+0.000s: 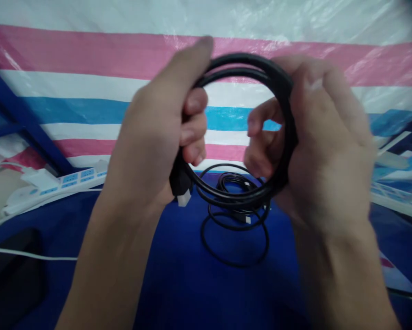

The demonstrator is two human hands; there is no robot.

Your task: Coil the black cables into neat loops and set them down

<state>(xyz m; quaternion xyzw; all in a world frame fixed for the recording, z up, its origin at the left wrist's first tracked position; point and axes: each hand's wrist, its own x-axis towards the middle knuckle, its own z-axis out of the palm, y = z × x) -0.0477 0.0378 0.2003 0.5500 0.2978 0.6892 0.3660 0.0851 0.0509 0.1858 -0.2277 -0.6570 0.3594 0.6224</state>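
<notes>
A black cable (242,58) is looped into a ring and held up between my two hands. My left hand (158,114) is closed around the ring's left side. Below its fingers hangs a black plug (181,181) with a pale tip. My right hand (323,133) grips the right side of the ring, its fingers curled through the middle. Looser turns of black cable droop beneath the ring. On the blue table surface (192,284) behind lies another coiled black cable (231,178) with pale connector ends, partly hidden by the held loops.
On the left lie a white power strip (71,181) with a plugged-in white adapter (41,178), white cords (30,253) and a dark object (16,275). A second pale strip (395,197) sits at right. Striped sheeting (89,50) hangs behind, beside a blue frame (30,114).
</notes>
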